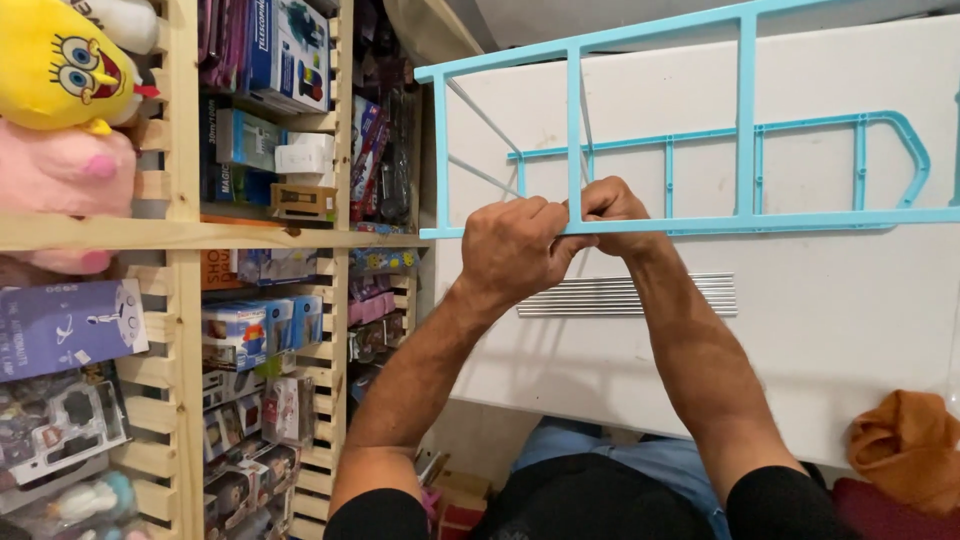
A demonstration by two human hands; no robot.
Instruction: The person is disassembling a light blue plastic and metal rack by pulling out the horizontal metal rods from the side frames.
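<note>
A light blue plastic frame (745,130) with crossbars is held up over a white table (840,330). My left hand (515,245) and my right hand (612,208) are both closed on the frame's near rail, side by side where a vertical bar meets it. A smaller blue frame piece (860,150) with a rounded end shows behind the large one. Thin metal rods (480,115) run across the frame's left section.
A bundle of several thin metal rods (628,296) lies on the table below my hands. Wooden shelves (185,235) at left hold boxed toys and plush figures (60,70). An orange cloth (905,450) lies at the table's near right corner.
</note>
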